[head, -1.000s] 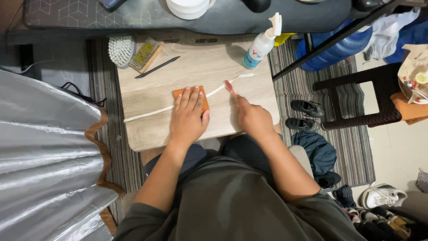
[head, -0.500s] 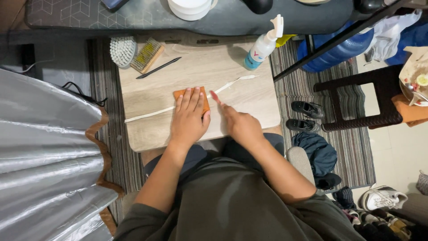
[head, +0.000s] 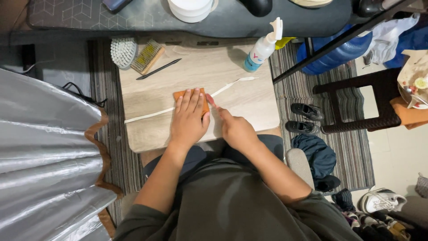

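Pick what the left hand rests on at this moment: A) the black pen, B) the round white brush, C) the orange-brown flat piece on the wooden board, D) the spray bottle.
C: the left hand lies flat, fingers spread, on the orange-brown flat piece, which lies over the white strip on the wooden board; the spray bottle, round brush and pen lie apart, untouched.
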